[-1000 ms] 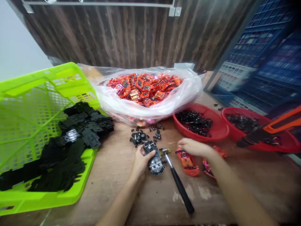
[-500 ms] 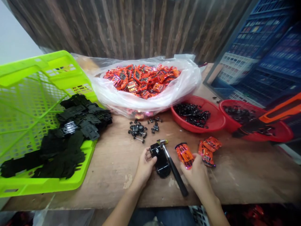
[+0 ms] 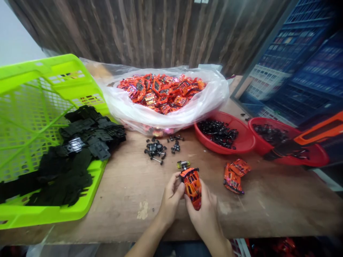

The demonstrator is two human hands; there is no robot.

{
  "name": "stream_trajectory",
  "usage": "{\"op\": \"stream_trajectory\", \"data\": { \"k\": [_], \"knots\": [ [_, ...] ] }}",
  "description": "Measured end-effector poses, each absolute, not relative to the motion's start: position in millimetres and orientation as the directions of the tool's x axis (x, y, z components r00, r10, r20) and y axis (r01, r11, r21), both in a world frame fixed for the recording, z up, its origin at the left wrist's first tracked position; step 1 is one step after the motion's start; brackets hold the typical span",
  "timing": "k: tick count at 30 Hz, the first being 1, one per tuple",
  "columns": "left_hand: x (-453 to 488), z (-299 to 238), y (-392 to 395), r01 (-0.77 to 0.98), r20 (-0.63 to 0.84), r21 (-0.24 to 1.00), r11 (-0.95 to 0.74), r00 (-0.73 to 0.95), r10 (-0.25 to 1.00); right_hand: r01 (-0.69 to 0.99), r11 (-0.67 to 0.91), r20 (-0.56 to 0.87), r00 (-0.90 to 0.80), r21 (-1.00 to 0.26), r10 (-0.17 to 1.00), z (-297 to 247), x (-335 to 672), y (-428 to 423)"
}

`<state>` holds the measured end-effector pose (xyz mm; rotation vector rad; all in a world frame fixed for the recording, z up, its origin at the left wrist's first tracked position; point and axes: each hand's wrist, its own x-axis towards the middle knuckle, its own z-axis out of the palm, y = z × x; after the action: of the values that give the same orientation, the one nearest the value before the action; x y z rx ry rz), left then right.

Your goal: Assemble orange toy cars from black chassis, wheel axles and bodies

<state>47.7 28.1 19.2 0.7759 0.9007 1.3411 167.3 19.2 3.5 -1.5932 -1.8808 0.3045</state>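
Observation:
Both hands meet around an orange toy car body (image 3: 193, 187) above the front of the table. My left hand (image 3: 171, 198) is closed at its left edge, thumb on the side. My right hand (image 3: 205, 207) wraps the right and rear edges. The black chassis is almost wholly hidden beneath the shell. Just beyond the hands shows the head of a small hammer (image 3: 183, 164); its handle is out of sight behind the car and hands. To the right lie a few more orange car bodies (image 3: 233, 178), touching one another.
Loose wheel axles (image 3: 155, 148) lie mid-table. Behind them is a plastic bag (image 3: 160, 120) full of orange car bodies. A green crate (image 3: 91, 200) with black chassis stands left. Two red baskets (image 3: 245, 142) of wheel parts stand right, an orange-black tool (image 3: 318, 130) across one.
My right hand has brought the orange car body left onto the chassis in my left hand. The hammer's handle, visible before, is now covered.

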Motion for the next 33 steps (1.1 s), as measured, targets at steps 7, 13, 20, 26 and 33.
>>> {"op": "stream_trajectory", "data": {
  "k": [7,13,20,26,33],
  "knots": [
    [48,27,26,-0.342,-0.095,0.934,0.099,0.029,0.995,0.352,0.082,0.006,-0.212,-0.932,0.977,27,190,29],
    [39,14,6,-0.203,-0.044,0.978,0.047,0.019,0.999,0.001,-0.058,-0.056,-0.281,-0.998,0.958,52,177,38],
    [3,14,6,-0.316,-0.1,0.949,0.012,-0.265,0.959,-0.006,-0.166,-0.14,-0.505,-0.986,0.852,24,155,47],
    [9,4,21,-0.318,-0.134,0.947,0.051,-0.246,0.96,0.35,-0.028,-0.158,-0.349,-0.936,0.924,17,179,55],
    [13,-2,31,-0.124,-0.206,0.974,0.192,-0.116,0.972,0.612,0.247,-0.001,-0.375,-0.752,0.927,27,180,50]
  ]
}}
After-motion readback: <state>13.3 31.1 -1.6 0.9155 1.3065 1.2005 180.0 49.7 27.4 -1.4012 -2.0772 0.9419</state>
